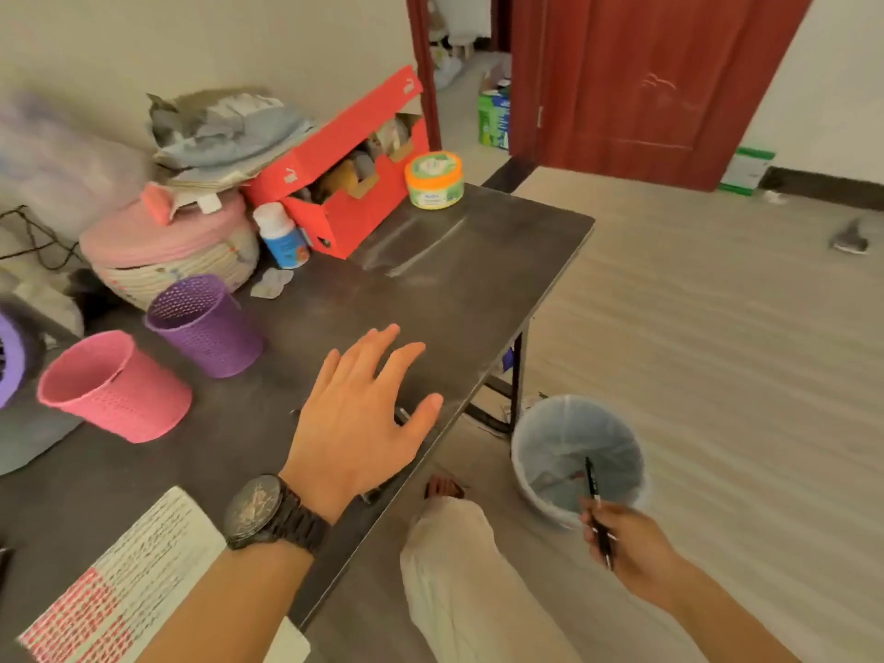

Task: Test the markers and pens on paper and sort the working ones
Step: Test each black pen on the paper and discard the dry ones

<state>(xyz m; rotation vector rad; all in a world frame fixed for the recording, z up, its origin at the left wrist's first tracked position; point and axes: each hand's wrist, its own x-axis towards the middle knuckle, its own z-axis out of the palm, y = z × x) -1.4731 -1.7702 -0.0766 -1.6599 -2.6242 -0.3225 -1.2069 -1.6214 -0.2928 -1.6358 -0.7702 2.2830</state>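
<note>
Dark tabletop [454, 279] fills the left of the view, with pale plank floor to the right. At 7 o'clock lies the test paper [129, 581], its visible part covered in rows of black and red marks, so I judge a good deal of testing is done. The left hand [363, 413] is over the table's near edge, fingers spread and straight, gripping nothing. Dark pen ends [401, 416] poke out beneath it, probably more to try. At 5 o'clock the right hand [631, 547] pinches a black pen [595, 509], tip up, above the lined waste bin [519, 437] on the floor. That reads as a dud about to be discarded. Blurred streaks in the bin may be other rejects. At 9 o'clock stand a pink cup [119, 390] and a purple cup [205, 325]. No pens show inside either.
</note>
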